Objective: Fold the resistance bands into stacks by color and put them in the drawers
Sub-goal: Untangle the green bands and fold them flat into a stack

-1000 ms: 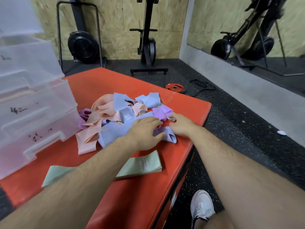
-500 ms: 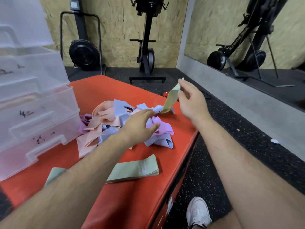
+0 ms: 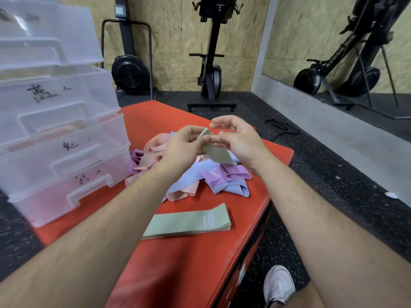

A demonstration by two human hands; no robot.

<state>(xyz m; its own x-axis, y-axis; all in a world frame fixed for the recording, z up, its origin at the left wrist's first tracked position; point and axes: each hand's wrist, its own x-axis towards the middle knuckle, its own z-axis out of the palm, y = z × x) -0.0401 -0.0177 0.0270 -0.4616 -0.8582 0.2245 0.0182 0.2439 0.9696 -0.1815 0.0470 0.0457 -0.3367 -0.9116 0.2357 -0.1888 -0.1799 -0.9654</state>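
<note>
Gym room: chipboard walls, a mirror on the right, black machines at the back, dark rubber floor. In front of you is the orange worktop (image 3: 200, 274), w/ the clear drawers (image 3: 55, 152) standing on its left part. Each front has a handwritten mark, prob. one colour per drawer.

Task's things are in 3 places:
- The pile (image 3: 184, 183) of unsorted bands (peach, blue, purple) lies in the middle of the worktop, just beside the drawers.
- The stack (image 3: 189, 221) of green bands lies flat, nearer to you and apart from the pile, so the sorted ones do not mix w/ the rest.
- One green band (image 3: 216, 153) is up in the air above the pile, between your hands, its lower end hanging free.

Your left hand (image 3: 182, 145) has a narrow grip: the fingers are curled and pinch the band's top end. Your right hand (image 3: 240, 141) has the thumb at the band's edge and the upper fingers spread loose above it. If it really pinches, I cannot tell.

You hold the band high prob. to let it hang straight, so it is easier to flatten and fold. My judgement: the green colour is in progress, the other colours are not yet begun, and no stack is in a drawer yet.
</note>
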